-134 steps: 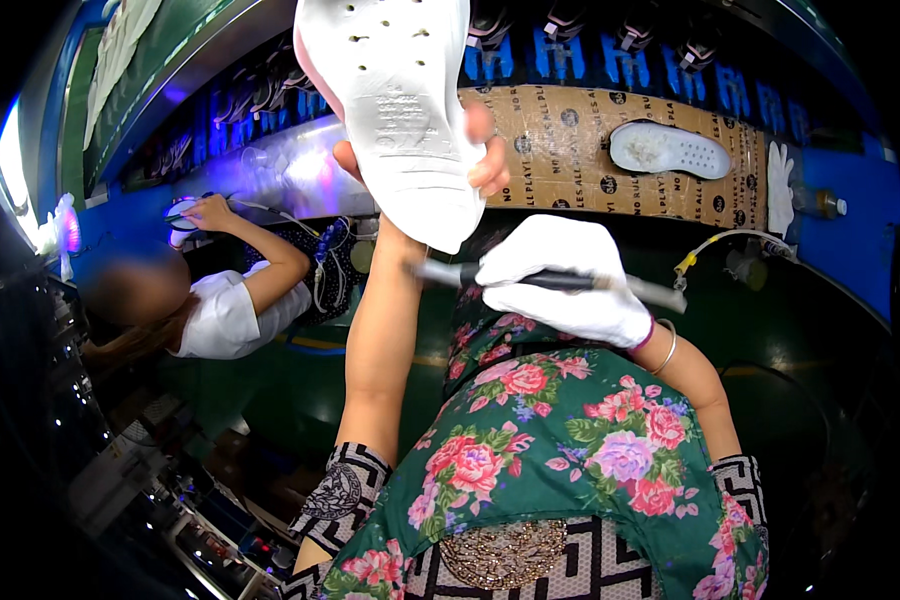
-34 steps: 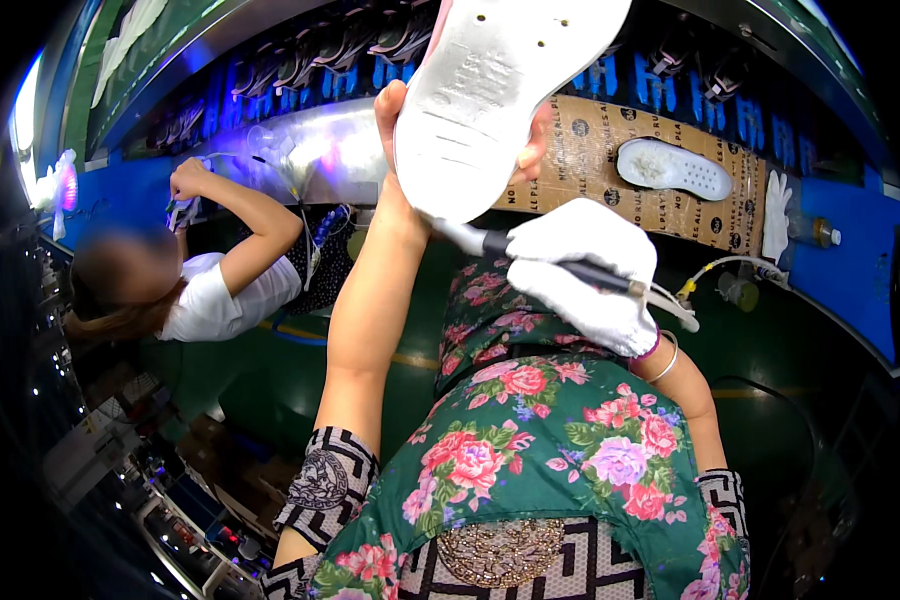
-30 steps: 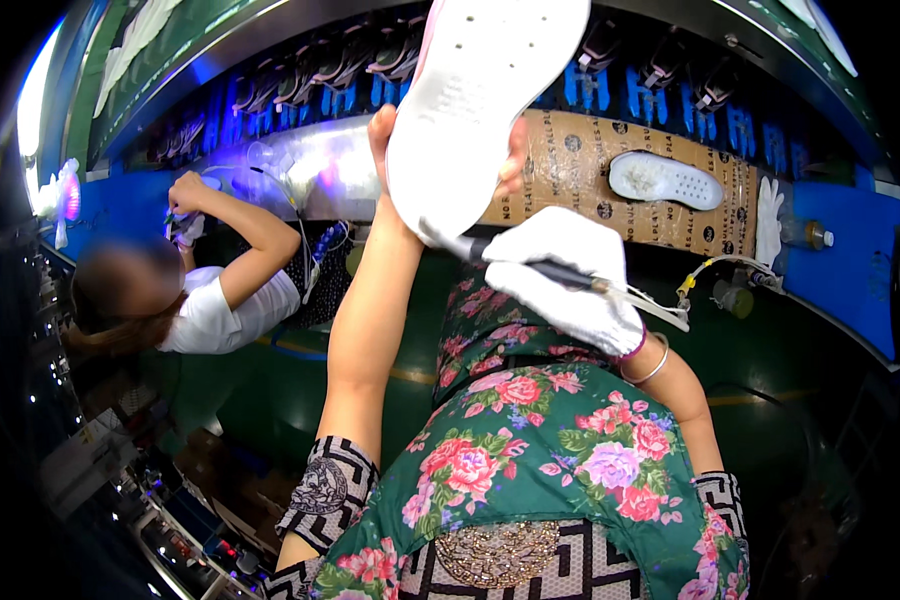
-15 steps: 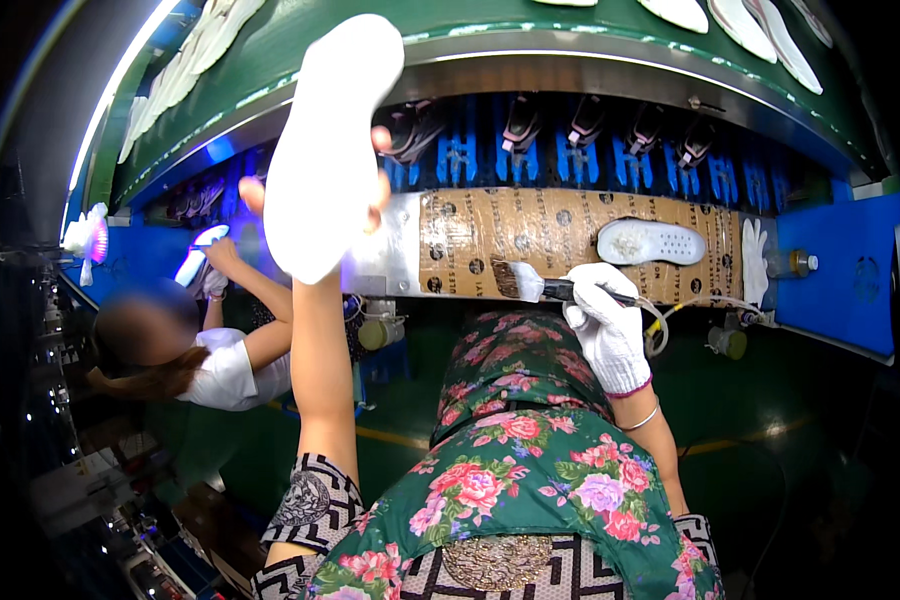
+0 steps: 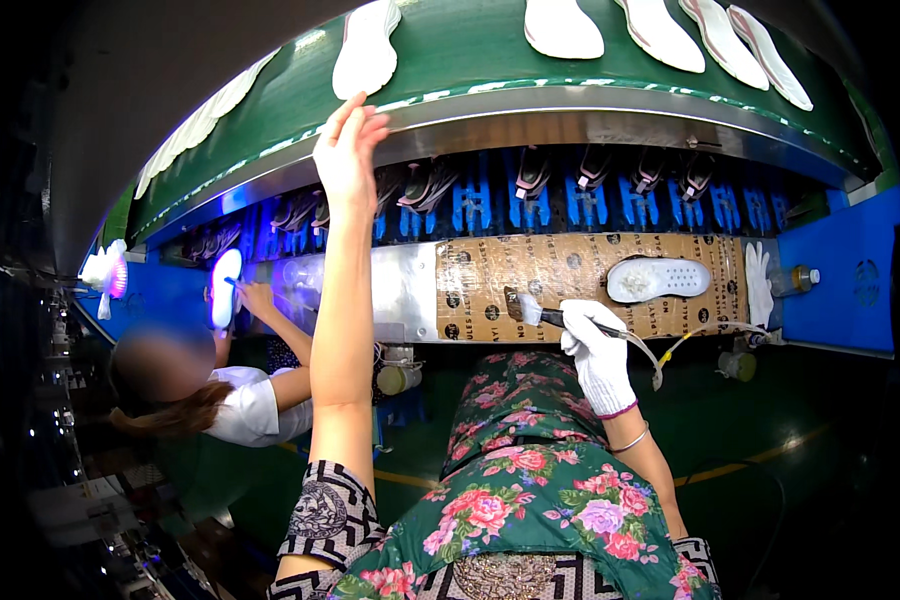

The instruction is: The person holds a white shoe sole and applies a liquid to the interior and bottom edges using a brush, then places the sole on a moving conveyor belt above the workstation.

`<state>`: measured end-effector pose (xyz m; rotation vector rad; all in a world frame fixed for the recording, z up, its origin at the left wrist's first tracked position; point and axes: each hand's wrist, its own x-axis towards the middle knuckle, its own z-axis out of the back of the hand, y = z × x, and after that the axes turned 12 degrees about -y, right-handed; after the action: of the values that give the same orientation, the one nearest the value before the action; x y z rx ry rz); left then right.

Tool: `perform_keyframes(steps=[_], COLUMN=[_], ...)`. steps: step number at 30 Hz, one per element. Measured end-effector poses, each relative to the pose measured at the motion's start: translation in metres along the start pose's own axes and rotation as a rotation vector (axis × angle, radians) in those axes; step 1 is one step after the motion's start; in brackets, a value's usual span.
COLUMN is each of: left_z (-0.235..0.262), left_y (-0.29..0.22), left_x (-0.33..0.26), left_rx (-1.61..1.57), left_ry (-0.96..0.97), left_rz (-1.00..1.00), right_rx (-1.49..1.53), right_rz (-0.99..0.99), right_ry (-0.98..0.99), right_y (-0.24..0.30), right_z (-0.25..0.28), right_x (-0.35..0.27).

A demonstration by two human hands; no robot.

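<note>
My bare left hand (image 5: pixel 350 160) reaches up to the edge of the green conveyor belt (image 5: pixel 460 60), fingers stretched and holding nothing. Just beyond its fingertips a white shoe sole (image 5: pixel 367 50) lies on the belt. My right hand (image 5: pixel 598 360), in a white knit glove, is closed round the dark handle of a flat brush (image 5: pixel 530 309), whose bristles point left over the cardboard. A thin hose runs from the brush handle off to the right. Near this hand another white sole (image 5: pixel 658 280) lies on the cardboard-covered bench (image 5: pixel 560 260), its hollow side with small holes facing up.
More white soles (image 5: pixel 660 32) lie along the belt. Shoes on blue racks (image 5: pixel 470 208) line the shelf below. A glove (image 5: pixel 758 285) and a small bottle (image 5: pixel 798 280) are at the bench's right end. To the left a person (image 5: pixel 245 400) handles a sole under violet light.
My left hand has moved up and away with the sole and let go of it on the belt. My right hand still holds the brush in nearly the same place.
</note>
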<state>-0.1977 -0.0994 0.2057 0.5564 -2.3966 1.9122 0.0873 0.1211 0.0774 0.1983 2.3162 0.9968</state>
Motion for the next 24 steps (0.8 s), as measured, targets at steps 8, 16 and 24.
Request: perform_keyframes(steps=[8,16,24], left_z=[0.01,-0.002,0.009], left_y=[0.01,0.009,-0.027], left_x=[0.043,0.055,0.067], left_rx=[0.795,0.88,0.953], left_ry=[0.134,0.126,0.027], left_rz=[-0.843,-1.014,-0.887], right_rx=[-0.033,-0.05,-0.061], right_rz=[-0.014,0.005,0.005], right_ry=[0.045,0.026,0.01], right_y=[-0.002,-0.007,-0.004], right_z=[-0.006,-0.001,0.0], right_x=[-0.001,0.004,0.009])
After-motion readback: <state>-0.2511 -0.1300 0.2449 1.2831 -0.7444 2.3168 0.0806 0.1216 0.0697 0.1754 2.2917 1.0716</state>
